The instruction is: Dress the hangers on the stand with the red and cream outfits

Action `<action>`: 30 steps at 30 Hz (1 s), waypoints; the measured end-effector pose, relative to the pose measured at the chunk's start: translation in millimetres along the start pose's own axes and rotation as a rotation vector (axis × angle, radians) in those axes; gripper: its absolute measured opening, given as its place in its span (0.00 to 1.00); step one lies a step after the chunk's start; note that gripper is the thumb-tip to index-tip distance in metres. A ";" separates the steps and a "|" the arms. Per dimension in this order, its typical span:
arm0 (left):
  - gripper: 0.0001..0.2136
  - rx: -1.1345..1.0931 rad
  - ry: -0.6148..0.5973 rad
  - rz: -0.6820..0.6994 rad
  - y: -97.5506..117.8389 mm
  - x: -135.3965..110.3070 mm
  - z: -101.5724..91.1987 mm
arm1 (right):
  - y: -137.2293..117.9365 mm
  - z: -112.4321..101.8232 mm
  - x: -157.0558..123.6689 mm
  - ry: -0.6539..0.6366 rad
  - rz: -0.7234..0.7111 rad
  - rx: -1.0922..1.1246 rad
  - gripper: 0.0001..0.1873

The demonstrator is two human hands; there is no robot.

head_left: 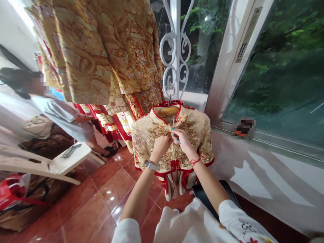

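A cream jacket (pixel 144 135) with gold embroidery and red trim hangs in front of me on a hanger (pixel 170 101), whose metal hook shows above the collar. My left hand (pixel 162 143), with a watch at its wrist, is closed at the jacket's front opening, just below the collar. Against it, my right hand (pixel 181 137), with blue nails and a red cord bracelet (pixel 194 162), pinches the same front edge. The small fastening between my fingertips is hidden.
Large gold patterned garments (pixel 101 50) hang at the upper left. White scroll ironwork (pixel 174 47) stands behind the jacket, beside a window (pixel 278 77). To the left, a person (pixel 65 116) stands by other red garments, near a white chair (pixel 76 157) with a phone on it.
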State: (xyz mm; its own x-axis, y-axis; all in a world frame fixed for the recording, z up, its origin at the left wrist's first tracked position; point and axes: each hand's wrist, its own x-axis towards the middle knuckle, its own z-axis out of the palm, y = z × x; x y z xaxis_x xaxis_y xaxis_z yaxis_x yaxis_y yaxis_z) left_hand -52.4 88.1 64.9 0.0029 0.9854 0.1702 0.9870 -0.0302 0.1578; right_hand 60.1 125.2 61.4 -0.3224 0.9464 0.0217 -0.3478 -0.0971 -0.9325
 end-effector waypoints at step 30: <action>0.07 -0.357 0.480 -0.259 20.1 11.6 64.7 | 0.9 -5.7 -3.8 -0.001 -0.119 -0.211 0.17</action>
State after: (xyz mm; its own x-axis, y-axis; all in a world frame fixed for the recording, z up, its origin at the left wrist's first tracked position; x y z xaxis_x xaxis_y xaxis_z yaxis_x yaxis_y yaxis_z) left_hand -22.1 109.7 7.2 -0.3813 0.7865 0.4859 0.8319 0.0626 0.5514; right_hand 66.0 123.3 58.4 -0.2906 0.9471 0.1359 -0.1916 0.0816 -0.9781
